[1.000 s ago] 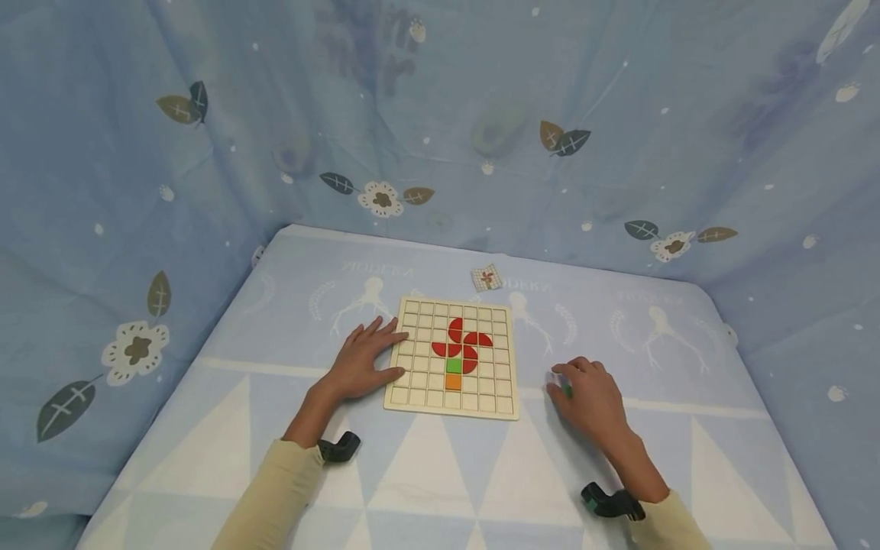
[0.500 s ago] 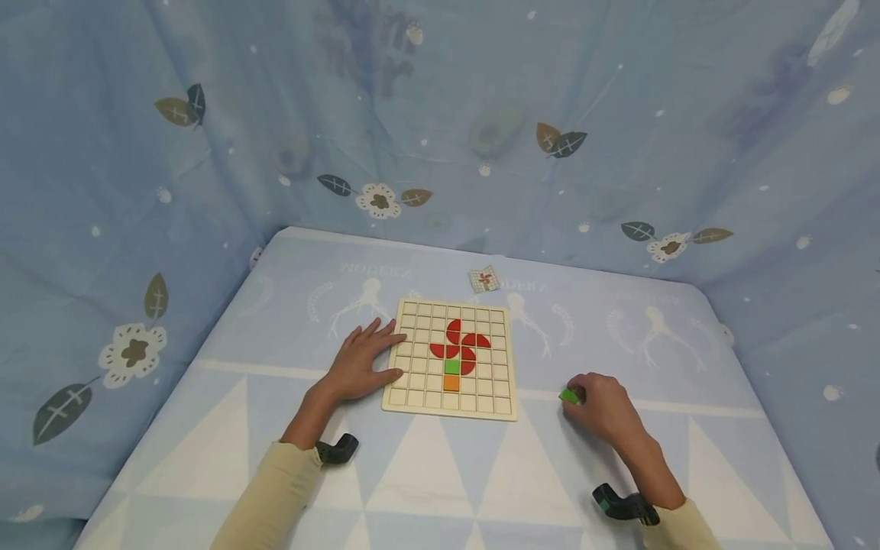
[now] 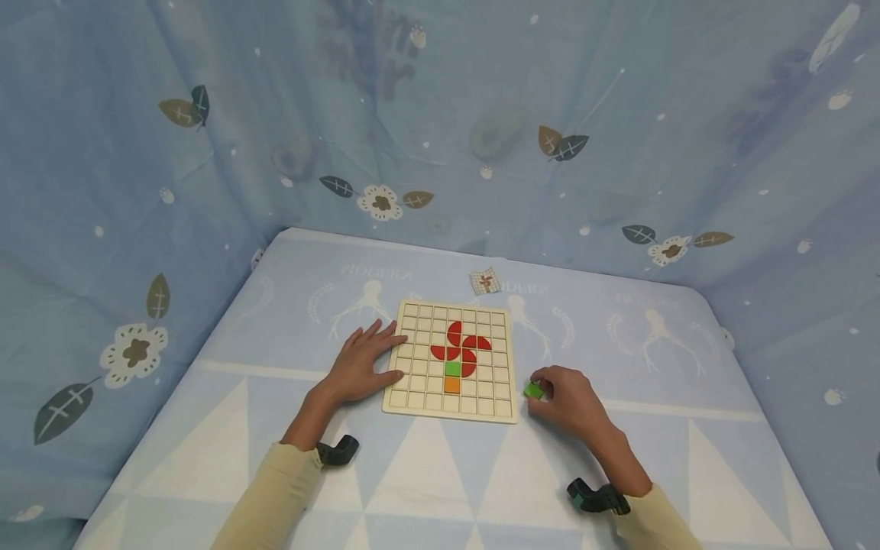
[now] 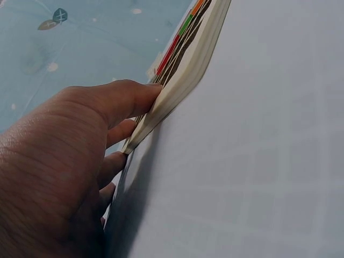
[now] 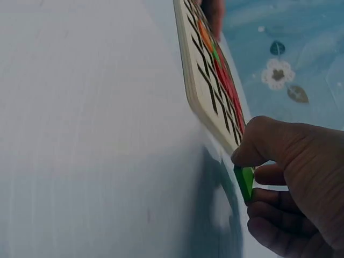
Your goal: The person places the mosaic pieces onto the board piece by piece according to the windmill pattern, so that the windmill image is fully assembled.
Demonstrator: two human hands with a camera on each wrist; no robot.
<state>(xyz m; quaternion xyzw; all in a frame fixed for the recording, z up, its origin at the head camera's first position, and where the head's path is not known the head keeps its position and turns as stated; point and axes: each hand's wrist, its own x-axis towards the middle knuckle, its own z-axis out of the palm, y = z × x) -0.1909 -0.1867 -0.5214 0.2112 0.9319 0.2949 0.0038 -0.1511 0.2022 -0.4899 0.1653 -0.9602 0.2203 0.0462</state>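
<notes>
A square wooden grid board [image 3: 419, 397] lies on the table, with red curved tiles [image 3: 470, 359] in a pinwheel shape, a green square tile [image 3: 452, 368] below them and an orange square tile [image 3: 451, 385] under that. My left hand [image 3: 360, 363] rests spread at the board's left edge; its thumb [image 4: 148, 97] touches the rim. Right of the board, my right hand [image 3: 567, 397] pinches a small green tile [image 3: 533, 390] between thumb and fingers. In the right wrist view this green tile [image 5: 244, 181] is held close by the board's edge.
A small pattern card [image 3: 485, 281] showing a red pinwheel on a grid lies behind the board. A patterned cloth [image 3: 330, 496] covers the table. Blue printed curtains [image 3: 440, 114] stand at the back and sides. A dark device is strapped to each wrist.
My right hand first shifted slightly right and toward me, then moved left toward the board with the green tile, now more exposed at its fingertips. The left hand has stayed in place.
</notes>
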